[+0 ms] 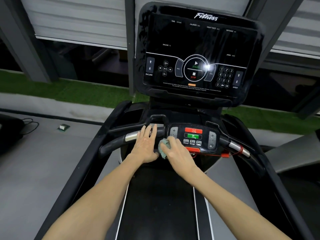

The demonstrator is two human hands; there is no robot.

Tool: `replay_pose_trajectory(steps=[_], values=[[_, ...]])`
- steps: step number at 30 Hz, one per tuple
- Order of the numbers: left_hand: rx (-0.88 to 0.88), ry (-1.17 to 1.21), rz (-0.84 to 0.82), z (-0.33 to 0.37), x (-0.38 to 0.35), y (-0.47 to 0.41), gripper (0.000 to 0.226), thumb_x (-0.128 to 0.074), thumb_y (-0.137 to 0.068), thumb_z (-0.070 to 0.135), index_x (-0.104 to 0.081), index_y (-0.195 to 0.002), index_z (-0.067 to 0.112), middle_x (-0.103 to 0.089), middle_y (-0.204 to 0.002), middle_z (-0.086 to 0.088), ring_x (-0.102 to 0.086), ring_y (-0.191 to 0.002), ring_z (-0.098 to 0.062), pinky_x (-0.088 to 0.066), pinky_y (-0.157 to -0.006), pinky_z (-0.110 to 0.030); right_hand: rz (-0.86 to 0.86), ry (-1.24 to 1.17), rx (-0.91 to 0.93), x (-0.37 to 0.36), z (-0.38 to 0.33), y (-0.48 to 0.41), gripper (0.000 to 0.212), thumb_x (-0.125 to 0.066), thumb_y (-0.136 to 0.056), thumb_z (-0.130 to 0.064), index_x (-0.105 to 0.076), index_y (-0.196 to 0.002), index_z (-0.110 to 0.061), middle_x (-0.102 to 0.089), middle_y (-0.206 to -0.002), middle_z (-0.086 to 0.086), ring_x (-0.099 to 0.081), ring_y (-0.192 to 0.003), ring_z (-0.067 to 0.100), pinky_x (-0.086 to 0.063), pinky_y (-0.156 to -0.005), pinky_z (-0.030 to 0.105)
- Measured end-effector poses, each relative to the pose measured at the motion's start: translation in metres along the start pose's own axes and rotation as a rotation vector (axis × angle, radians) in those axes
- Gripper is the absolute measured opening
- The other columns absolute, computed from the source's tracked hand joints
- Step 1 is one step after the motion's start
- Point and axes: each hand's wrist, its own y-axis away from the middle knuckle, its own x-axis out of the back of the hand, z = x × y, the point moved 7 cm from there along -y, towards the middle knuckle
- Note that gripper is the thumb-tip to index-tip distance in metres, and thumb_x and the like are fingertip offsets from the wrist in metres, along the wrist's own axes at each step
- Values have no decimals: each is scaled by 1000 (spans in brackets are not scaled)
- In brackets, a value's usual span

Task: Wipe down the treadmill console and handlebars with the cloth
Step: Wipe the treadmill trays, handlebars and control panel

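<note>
- Where the handlebar [117, 142] meets the keypad [193, 138], the cloth [163, 148]: pale green, bunched, lying on the bar just at 9 o'clock of the keypad. Its long axis runs roughly 12 to 6 o'clock, across the bar.
- Right hand [174, 150]: on top of the cloth, fingers curled over it and gripping it, knuckles toward 11 o'clock. The forearm comes in from 5 o'clock.
- Left hand [146, 144]: just at 9 o'clock of the cloth, laid flat on the bar, fingers straight and pointing to about 12 o'clock, holding nothing. Whether its thumb side touches the cloth cannot be told.
- Handlebar: black with silver sections, long axis 9 to 3 o'clock, its ends curving down toward 7 and 5 o'clock.
- Keypad: red button above green, plus and minus keys on either side.
- Console [199, 49]: large dark panel at 12 o'clock of the keypad, marked "Fitness" along the top, START and STOP ring at centre, number pad at its 4 o'clock.
- Red clip [225, 155]: with its cord at 4 o'clock of the keypad, by the right bar.
- Belt [161, 201]: black, at 6 o'clock under both forearms, long axis 12 to 6 o'clock.
</note>
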Motion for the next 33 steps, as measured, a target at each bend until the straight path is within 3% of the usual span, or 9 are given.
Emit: replay_pose_trajectory(steps=[7,12,21,26,33], values=[[11,-6,0,0,-1,0,112,-68,-84,30,19,-153,14,11,-163,-10,14,-149,-32,3,-121,-45,6,-19,-53,5,38,36,59,-84,-46,4,-66,-102,-1,-58,-98,19,-59,-77,31,-54,-54,35],[9,-4,30,0,-2,0,112,-68,-84,31,18,-153,14,9,-163,-9,14,-149,-32,4,-120,-44,-9,-41,10,-1,13,10,57,-84,-56,-3,-61,-108,-4,-54,-103,16,-55,-80,25,-51,-59,30],[28,-26,25,-1,-3,0,111,-68,-85,32,18,-153,13,9,-163,-10,14,-149,-32,3,-121,-45,-37,-105,-16,-4,18,16,55,-85,-56,-4,-62,-106,-6,-54,-104,14,-57,-81,23,-54,-57,29],[12,-31,23,-1,-3,-2,112,-69,-83,32,17,-153,13,8,-162,-9,13,-150,-32,2,-122,-45,32,-200,-144,-3,18,10,58,-83,-62,-3,-61,-116,-5,-53,-108,15,-58,-88,24,-55,-67,28],[13,-24,29,-1,-2,-1,112,-69,-83,32,16,-154,13,7,-162,-10,13,-150,-33,1,-122,-45,39,-237,-168,-6,20,15,48,-79,-66,-2,-62,-110,-6,-51,-102,12,-55,-81,20,-50,-61,23]])
